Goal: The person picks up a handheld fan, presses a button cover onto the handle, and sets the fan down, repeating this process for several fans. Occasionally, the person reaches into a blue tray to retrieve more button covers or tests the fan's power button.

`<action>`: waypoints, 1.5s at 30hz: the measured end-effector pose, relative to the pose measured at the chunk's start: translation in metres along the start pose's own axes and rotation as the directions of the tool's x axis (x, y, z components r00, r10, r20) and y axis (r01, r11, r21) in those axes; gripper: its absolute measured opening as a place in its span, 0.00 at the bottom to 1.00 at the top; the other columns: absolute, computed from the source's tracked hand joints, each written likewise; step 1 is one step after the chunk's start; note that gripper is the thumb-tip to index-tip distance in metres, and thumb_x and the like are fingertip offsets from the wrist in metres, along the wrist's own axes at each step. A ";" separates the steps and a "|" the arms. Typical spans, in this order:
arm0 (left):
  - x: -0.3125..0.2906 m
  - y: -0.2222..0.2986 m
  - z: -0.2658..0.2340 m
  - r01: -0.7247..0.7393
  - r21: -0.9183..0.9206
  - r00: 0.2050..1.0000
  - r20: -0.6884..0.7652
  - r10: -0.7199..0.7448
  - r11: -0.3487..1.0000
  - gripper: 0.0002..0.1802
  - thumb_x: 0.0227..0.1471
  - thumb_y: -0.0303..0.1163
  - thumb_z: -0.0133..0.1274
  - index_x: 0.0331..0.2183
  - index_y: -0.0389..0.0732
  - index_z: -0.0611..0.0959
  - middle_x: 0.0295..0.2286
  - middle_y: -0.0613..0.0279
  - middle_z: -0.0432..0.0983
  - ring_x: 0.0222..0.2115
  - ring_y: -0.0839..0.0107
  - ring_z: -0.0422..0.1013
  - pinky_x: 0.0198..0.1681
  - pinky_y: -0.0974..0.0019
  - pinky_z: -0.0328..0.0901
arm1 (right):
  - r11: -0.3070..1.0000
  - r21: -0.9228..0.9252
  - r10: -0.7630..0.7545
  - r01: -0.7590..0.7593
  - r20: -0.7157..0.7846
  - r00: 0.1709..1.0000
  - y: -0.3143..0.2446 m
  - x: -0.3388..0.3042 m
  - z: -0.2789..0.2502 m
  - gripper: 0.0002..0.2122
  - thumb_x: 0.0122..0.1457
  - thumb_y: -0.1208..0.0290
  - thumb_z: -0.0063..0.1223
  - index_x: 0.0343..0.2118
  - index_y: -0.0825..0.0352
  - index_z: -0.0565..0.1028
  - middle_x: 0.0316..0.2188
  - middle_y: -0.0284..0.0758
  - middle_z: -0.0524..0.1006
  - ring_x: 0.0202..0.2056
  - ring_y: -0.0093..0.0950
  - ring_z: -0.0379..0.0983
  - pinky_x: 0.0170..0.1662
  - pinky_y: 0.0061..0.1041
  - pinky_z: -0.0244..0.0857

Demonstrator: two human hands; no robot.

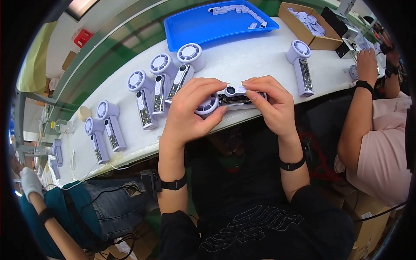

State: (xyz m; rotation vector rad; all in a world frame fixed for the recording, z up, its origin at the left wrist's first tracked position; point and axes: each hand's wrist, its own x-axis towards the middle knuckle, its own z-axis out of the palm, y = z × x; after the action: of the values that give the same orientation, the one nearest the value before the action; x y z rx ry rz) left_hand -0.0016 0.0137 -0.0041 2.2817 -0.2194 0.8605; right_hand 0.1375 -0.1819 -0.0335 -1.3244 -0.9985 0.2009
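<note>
A lilac handheld fan [236, 102] lies sideways between my hands, close to the table's front edge. My left hand [189, 112] is closed around its round head, the thumb below and the fingers above. My right hand [276, 107] grips the handle, thumb and fingertips at its upper side. Dark electronics show along the open handle. A small lilac button panel [241, 89] with a dark round window sits at the handle's upper edge, between my fingertips; whether it is seated or loose I cannot tell.
Several similar fans [159, 84] with exposed handles stretch leftward across the white table [242, 56]. Another fan [304, 76] lies right. Behind are a blue tray [171, 37] with lilac parts and a carton [321, 43] of lilac pieces. Co-workers sit on both sides; one's hand [366, 60] works at right.
</note>
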 end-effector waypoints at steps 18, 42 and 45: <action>0.003 0.000 0.006 -0.058 0.012 0.998 -0.026 0.058 0.998 0.14 0.42 0.21 0.67 0.37 0.38 0.90 0.36 0.60 0.86 0.39 0.61 0.79 0.43 0.62 0.73 | 0.969 -0.160 -0.177 0.188 0.082 0.981 0.004 0.000 0.000 0.10 0.57 0.86 0.63 0.42 0.71 0.85 0.40 0.39 0.82 0.46 0.33 0.81 0.47 0.28 0.75; 0.003 -0.001 0.001 -0.049 -0.004 0.999 0.013 0.049 0.999 0.18 0.40 0.23 0.71 0.38 0.37 0.89 0.37 0.58 0.85 0.40 0.60 0.78 0.45 0.60 0.73 | 0.955 -0.196 -0.203 0.224 0.120 0.972 0.003 0.001 0.000 0.13 0.54 0.86 0.64 0.43 0.71 0.84 0.41 0.40 0.82 0.48 0.36 0.81 0.49 0.29 0.75; 0.001 -0.002 0.002 -0.020 -0.021 1.000 0.004 0.021 1.000 0.18 0.41 0.23 0.71 0.39 0.37 0.89 0.37 0.58 0.85 0.41 0.59 0.78 0.45 0.60 0.72 | 0.951 -0.236 -0.179 0.200 0.106 0.978 -0.004 0.001 0.005 0.14 0.52 0.85 0.66 0.44 0.71 0.84 0.42 0.41 0.82 0.48 0.37 0.81 0.49 0.30 0.76</action>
State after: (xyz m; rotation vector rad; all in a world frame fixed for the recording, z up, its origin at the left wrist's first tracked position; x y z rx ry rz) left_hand 0.0009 0.0136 -0.0057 2.2652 -0.2529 0.8605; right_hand 0.1334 -0.1791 -0.0299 -1.4423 -1.2455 -0.0160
